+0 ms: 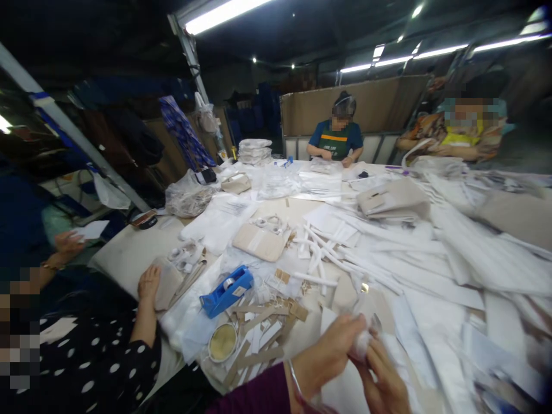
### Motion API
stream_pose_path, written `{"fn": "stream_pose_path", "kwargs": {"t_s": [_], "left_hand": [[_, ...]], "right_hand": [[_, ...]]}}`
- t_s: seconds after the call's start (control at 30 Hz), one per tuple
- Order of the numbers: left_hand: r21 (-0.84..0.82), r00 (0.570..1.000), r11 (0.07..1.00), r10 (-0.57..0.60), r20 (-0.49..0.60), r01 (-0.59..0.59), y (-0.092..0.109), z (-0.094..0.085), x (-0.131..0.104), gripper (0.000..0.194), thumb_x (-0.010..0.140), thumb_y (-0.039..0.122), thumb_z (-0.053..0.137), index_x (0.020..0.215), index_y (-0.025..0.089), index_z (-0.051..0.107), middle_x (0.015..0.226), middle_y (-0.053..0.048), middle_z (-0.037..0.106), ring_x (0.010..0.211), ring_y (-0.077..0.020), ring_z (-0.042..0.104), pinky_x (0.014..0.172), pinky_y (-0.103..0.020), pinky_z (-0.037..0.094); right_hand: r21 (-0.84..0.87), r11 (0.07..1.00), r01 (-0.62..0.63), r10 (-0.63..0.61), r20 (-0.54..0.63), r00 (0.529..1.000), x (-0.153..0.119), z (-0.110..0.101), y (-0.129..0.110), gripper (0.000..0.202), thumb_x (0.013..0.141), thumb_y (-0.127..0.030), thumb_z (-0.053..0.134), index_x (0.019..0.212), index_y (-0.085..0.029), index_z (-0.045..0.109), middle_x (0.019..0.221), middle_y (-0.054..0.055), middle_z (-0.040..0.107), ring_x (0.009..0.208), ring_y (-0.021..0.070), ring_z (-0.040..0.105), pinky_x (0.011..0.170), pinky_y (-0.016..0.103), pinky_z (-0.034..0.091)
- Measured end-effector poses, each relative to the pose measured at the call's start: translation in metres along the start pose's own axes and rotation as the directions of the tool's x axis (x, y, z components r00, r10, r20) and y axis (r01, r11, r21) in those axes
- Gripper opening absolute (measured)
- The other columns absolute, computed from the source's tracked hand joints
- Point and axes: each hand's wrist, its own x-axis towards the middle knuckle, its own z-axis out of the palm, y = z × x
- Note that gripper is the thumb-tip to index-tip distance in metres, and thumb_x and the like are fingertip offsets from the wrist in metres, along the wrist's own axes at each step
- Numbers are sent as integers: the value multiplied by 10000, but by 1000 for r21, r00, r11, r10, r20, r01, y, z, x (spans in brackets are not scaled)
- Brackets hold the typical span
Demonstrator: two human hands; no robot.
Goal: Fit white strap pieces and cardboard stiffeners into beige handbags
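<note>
My left hand (330, 353), below a purple sleeve, reaches in from the lower middle with its fingers closed. My right hand (383, 376) meets it from the right, also closed. Between them is a whitish, crumpled piece (361, 345), blurred, its kind unclear. Just beyond my fingers lies beige material (345, 293), and a small shiny gold-coloured spot shows there. White paper or cloth lies under my hands. Left of them are a pile of beige and white strips (261, 339), a blue tape dispenser (227, 290) and a round tub (222, 342) with something yellowish inside.
Long white rolls and strips (401, 259) cover the table's right side. Folded beige bags (392, 198) (259, 241) lie farther back. A co-worker in polka dots has a hand (149, 282) on beige fabric at left. Two more people sit across the table.
</note>
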Motion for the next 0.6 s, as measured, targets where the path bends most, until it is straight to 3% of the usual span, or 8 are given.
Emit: {"fn": "stream_pose_path", "kwargs": {"t_s": [0.07,0.2,0.37,0.4,0.53,0.6], "left_hand": [[22,999,1000,18,-38,-17,-1,-2,4,380,717,505,629,794,133,602,691,-42,568,606,-139,501,643,-301,429],[163,985,983,102,-136,-79,-7,-9,11,392,706,519,652,835,152,600,745,-38,599,691,-160,553,675,-283,442],[68,1000,998,-6,23,4,-7,-19,18,371,754,498,616,796,129,627,753,-62,615,699,-166,563,671,-281,451],[87,1000,996,5,11,-6,-8,-19,20,352,751,489,624,776,138,623,727,-50,607,670,-157,554,645,-273,446],[191,991,981,57,-123,-33,-10,-18,23,351,716,490,667,786,150,613,676,-18,596,629,-146,545,615,-263,431],[130,997,991,-22,-72,31,-8,-17,25,380,710,496,671,810,132,629,720,-47,624,673,-164,570,638,-277,438]], "right_hand": [[15,999,32,-33,49,998,1,4,-4,236,653,-393,664,799,-208,670,954,90,669,1015,307,580,864,423,467],[123,971,-205,183,166,969,3,10,-11,228,689,-274,613,892,-176,641,848,54,652,804,238,596,754,377,486],[101,991,88,-94,59,994,-1,16,-10,62,721,-184,538,727,-186,599,809,43,579,823,206,529,782,341,437],[118,990,74,-83,75,994,-1,17,-10,63,710,-175,540,737,-186,596,821,42,579,821,203,524,768,332,438],[211,955,-209,175,169,970,3,18,-9,169,664,-161,561,831,-168,583,791,28,581,749,187,523,672,296,446],[169,979,-116,95,126,987,4,16,-6,97,693,-165,538,782,-169,574,783,28,567,765,186,513,710,307,437]]}}
